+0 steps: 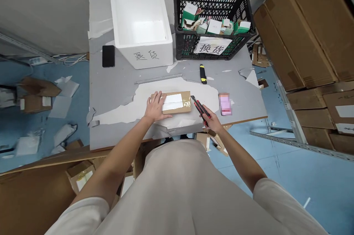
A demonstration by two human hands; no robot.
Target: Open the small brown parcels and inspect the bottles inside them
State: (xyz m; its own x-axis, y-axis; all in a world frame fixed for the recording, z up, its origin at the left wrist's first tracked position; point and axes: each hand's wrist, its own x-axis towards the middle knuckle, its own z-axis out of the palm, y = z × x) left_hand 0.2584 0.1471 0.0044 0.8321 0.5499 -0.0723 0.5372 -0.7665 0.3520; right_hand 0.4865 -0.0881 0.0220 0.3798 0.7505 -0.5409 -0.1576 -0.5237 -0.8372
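Note:
A small brown cardboard box (186,106) with a white label and clear tape at its right end lies on the worn table (116,80). My left hand (156,107) rests on the box's left end, its fingers spread across the top. My right hand (211,118) is wrapped round a black and red box cutter (199,108). The cutter's tip points up and left, close to the taped right end of the box; whether it touches I cannot tell.
Behind stand a white foam box (153,52) and a black crate (179,43) holding several small green-and-white cartons. A yellow-black cutter (202,74), a pink item (225,104) and a black phone (108,56) lie on the table. Large cartons (301,35) are stacked at right.

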